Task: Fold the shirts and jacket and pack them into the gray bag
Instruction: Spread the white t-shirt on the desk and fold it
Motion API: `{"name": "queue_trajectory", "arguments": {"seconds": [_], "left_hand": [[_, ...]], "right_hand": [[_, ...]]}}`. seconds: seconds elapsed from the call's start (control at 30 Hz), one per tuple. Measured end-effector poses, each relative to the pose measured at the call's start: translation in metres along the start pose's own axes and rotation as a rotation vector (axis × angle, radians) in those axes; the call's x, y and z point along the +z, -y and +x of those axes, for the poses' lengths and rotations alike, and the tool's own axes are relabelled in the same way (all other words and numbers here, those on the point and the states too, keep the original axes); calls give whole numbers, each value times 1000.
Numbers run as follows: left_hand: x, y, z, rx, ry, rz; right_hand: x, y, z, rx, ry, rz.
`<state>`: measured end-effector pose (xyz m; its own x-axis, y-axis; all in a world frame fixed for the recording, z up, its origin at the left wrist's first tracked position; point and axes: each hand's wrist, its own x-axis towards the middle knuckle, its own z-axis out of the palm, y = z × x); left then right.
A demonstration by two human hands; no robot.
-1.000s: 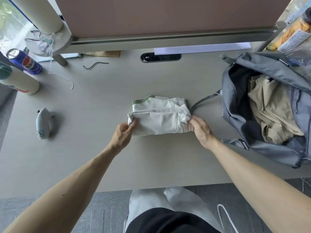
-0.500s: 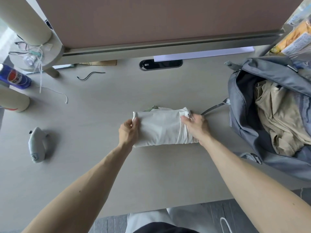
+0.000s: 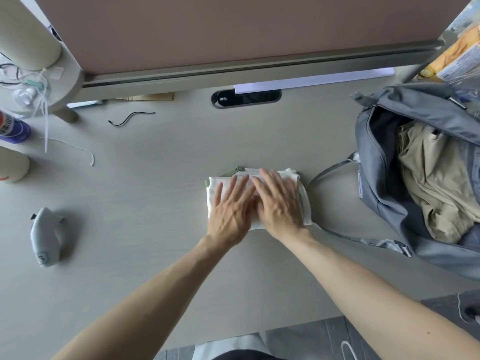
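Left hand (image 3: 231, 211) and right hand (image 3: 279, 203) lie flat, fingers spread, hiding most of the white shirt (image 3: 292, 174). To their right the gray bag (image 3: 376, 162) is cut off. Half a second ago they pinched the shirt's ends.

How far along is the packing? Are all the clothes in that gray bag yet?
Partly. A tan garment already lies inside the open gray bag. In hand: a white shirt is folded into a small bundle on the desk, with the left hand and right hand pressing it flat. Left: that bundle has to go into the bag. Whether more clothes wait out of view I cannot tell.
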<state>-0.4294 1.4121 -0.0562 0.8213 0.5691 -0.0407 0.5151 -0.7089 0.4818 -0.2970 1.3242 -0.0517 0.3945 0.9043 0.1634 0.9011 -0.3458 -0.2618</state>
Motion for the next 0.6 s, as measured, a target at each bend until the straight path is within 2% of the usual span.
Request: {"name": "queue_trajectory", "arguments": {"seconds": [0.07,0.23,0.4,0.6], "left_hand": [[8,10,0,-34,95,78],[9,29,-6,-174,164,258],[12,35,-6,-308,118,181],[10,34,-3,-346,65,105]], "right_hand": [[6,-6,1,1,79,-51],[17,-38,0,199,243,-83],[25,-46,2,227,139,-61],[29,-44,3,250,58,-65]]}}
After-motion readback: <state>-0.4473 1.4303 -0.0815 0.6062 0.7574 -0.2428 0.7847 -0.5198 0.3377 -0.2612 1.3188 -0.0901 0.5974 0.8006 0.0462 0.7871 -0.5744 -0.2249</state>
